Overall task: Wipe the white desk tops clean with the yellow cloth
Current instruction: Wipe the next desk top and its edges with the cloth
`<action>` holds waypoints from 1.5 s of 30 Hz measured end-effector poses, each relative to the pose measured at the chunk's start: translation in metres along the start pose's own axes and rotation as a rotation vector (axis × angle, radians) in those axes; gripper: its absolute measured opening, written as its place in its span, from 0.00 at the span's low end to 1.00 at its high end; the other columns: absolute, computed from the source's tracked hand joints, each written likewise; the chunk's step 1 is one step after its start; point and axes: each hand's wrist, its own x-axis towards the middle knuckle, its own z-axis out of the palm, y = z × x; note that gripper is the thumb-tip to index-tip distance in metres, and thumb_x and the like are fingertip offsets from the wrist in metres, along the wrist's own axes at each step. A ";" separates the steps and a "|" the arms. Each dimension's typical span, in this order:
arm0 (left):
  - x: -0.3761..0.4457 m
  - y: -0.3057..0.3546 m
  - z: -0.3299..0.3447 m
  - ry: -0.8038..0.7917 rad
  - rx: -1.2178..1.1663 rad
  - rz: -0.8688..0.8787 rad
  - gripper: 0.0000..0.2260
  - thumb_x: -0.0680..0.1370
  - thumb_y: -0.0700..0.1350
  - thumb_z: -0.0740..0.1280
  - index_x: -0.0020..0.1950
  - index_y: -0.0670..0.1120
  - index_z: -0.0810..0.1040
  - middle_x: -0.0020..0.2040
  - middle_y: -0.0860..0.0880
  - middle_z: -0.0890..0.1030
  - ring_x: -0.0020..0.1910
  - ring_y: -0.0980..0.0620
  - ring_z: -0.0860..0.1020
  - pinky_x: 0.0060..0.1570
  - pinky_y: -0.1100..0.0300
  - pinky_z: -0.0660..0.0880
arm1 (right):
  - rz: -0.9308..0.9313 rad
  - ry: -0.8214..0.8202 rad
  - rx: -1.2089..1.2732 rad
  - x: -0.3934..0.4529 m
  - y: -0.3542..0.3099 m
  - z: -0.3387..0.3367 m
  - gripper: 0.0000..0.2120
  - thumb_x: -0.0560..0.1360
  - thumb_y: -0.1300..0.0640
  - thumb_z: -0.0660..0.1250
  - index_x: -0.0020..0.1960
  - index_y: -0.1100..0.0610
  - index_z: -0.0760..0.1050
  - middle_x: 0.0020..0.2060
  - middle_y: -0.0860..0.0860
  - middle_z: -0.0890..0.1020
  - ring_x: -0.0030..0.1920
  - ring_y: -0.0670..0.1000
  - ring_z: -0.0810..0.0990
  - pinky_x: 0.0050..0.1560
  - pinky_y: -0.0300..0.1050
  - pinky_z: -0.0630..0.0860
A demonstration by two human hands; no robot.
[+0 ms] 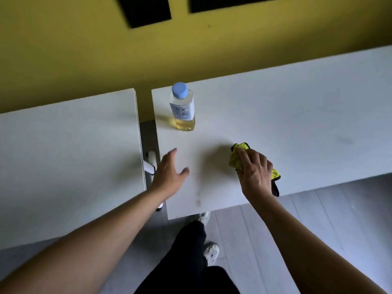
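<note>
Both bare forearms reach out over the right white desk (297,115). Near its front edge the right hand (255,172) presses the bunched yellow cloth (235,159), fingers curled over it. Left of the cloth, the left hand (169,172) hovers with fingers straight and thumb spread. Behind the cloth stands a blue-capped bottle (182,107) of yellowish liquid. Beyond a narrow gap lies the left white desk (70,155).
</note>
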 end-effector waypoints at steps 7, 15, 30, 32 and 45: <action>0.094 0.047 -0.011 0.313 -0.322 -0.145 0.47 0.72 0.54 0.80 0.83 0.48 0.57 0.80 0.46 0.64 0.79 0.48 0.63 0.68 0.62 0.59 | -0.064 -0.177 0.004 0.027 0.038 -0.001 0.34 0.76 0.52 0.71 0.79 0.46 0.61 0.74 0.52 0.68 0.69 0.60 0.67 0.68 0.56 0.65; 0.130 0.070 -0.005 0.419 -0.444 -0.178 0.30 0.65 0.63 0.76 0.62 0.52 0.72 0.53 0.59 0.78 0.52 0.52 0.77 0.46 0.63 0.71 | 0.016 -0.169 0.050 0.084 0.087 -0.013 0.34 0.77 0.56 0.70 0.79 0.48 0.61 0.75 0.53 0.67 0.72 0.60 0.65 0.70 0.58 0.64; 0.040 0.167 0.109 0.518 -0.478 -0.364 0.32 0.72 0.60 0.77 0.73 0.59 0.69 0.61 0.62 0.80 0.54 0.67 0.74 0.53 0.71 0.69 | -0.555 -0.260 -0.054 0.235 0.112 -0.033 0.32 0.77 0.55 0.70 0.78 0.53 0.63 0.71 0.57 0.70 0.67 0.63 0.69 0.67 0.60 0.67; 0.035 0.177 0.124 0.550 -0.476 -0.385 0.34 0.72 0.60 0.77 0.75 0.57 0.69 0.65 0.59 0.79 0.62 0.58 0.76 0.61 0.62 0.73 | -0.646 -0.262 -0.060 0.242 0.116 -0.033 0.32 0.76 0.55 0.71 0.78 0.53 0.65 0.71 0.57 0.70 0.65 0.64 0.70 0.64 0.60 0.69; -0.024 0.102 0.196 0.727 0.011 -0.732 0.26 0.84 0.48 0.59 0.82 0.46 0.63 0.83 0.44 0.61 0.83 0.42 0.58 0.82 0.47 0.56 | -1.509 -0.568 -0.063 0.321 -0.082 -0.003 0.33 0.71 0.61 0.76 0.74 0.51 0.70 0.65 0.60 0.76 0.61 0.67 0.76 0.60 0.64 0.73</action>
